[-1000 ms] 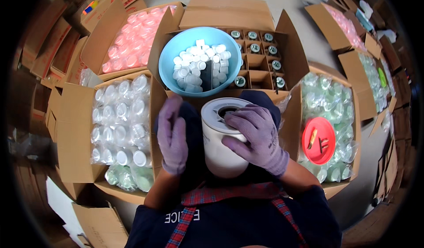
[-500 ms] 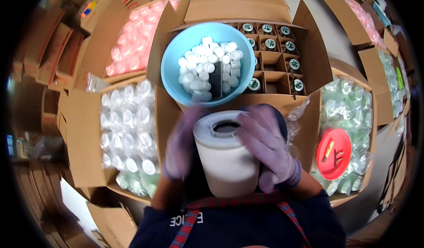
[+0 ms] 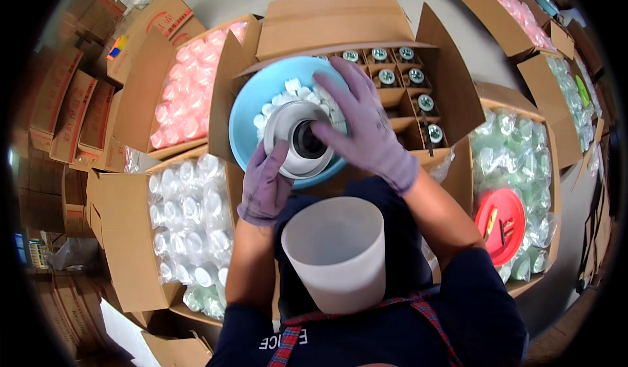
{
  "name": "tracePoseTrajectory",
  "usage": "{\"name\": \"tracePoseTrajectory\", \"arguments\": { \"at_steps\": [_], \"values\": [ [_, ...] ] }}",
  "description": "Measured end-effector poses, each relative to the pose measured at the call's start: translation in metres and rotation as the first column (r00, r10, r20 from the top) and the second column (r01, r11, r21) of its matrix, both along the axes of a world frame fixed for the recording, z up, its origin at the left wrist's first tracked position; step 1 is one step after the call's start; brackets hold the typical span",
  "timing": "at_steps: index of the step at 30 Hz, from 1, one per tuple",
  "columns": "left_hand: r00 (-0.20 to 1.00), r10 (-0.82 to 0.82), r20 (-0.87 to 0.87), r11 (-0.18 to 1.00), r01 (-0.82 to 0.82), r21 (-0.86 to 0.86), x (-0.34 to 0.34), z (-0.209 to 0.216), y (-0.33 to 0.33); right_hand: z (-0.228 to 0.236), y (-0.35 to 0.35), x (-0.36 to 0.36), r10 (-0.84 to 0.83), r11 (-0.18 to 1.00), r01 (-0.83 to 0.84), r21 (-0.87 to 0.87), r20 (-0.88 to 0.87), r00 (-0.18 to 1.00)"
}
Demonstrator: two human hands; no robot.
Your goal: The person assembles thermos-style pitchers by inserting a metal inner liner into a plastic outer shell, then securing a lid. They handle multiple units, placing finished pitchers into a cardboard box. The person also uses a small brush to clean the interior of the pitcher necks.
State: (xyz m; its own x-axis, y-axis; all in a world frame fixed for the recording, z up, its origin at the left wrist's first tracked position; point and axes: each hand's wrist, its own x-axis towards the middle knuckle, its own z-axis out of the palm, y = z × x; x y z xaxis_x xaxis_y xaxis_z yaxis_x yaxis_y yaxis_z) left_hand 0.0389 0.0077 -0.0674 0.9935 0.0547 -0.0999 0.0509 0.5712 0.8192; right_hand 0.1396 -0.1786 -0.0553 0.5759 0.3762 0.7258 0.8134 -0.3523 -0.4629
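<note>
My left hand (image 3: pixel 267 187), in a purple-grey glove, grips a round white lid (image 3: pixel 280 126) at its near left edge. The lid has a raised rim and a dark centre opening. My right hand (image 3: pixel 369 128), gloved alike, has its thumb at that opening and its fingers stretched past the lid's right side, gripping it. Beneath the lid stands a light blue basin (image 3: pixel 243 115) with many small white caps (image 3: pixel 292 87), partly hidden. Against my lap rests a translucent white tub (image 3: pixel 337 262), its top uncovered and its inside showing no contents.
Behind the basin, a divided carton (image 3: pixel 451 92) holds several bottles with silvery-green tops. Cartons of clear wrapped containers (image 3: pixel 190 223) and pink ones (image 3: pixel 186 86) stand left. On green wrapped pieces (image 3: pixel 513 138) at right lies a red dish (image 3: pixel 500 249) with small tools.
The lid has come off the tub and moved forward over the basin in both hands. The tub stays at my lap, now uncovered. The view has shifted slightly.
</note>
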Motion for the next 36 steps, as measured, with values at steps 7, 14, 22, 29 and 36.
{"name": "tracePoseTrajectory", "arguments": {
  "at_steps": [7,14,22,29,36],
  "values": [
    [0.958,0.236,0.161,0.876,-0.281,0.391,-0.001,-0.025,-0.022,-0.023,0.001,-0.005,0.012,0.986,-0.146,-0.077,-0.848,0.529],
    [0.931,0.260,0.256,0.851,-0.346,0.395,-0.004,-0.035,-0.026,-0.038,0.004,-0.019,0.047,0.999,-0.049,0.020,-0.748,0.662],
    [0.930,0.165,0.328,0.837,-0.308,0.451,-0.002,-0.041,-0.027,-0.045,0.001,-0.029,0.109,0.987,-0.029,0.159,-0.521,0.846],
    [0.936,0.176,0.305,0.856,-0.299,0.422,-0.004,-0.045,-0.028,-0.050,0.013,-0.031,0.055,0.976,0.032,0.217,-0.381,0.923],
    [0.957,0.111,0.269,0.873,-0.224,0.433,-0.002,-0.048,-0.026,-0.039,0.000,-0.034,0.130,0.985,-0.048,0.166,-0.529,0.839]
  ]
}}
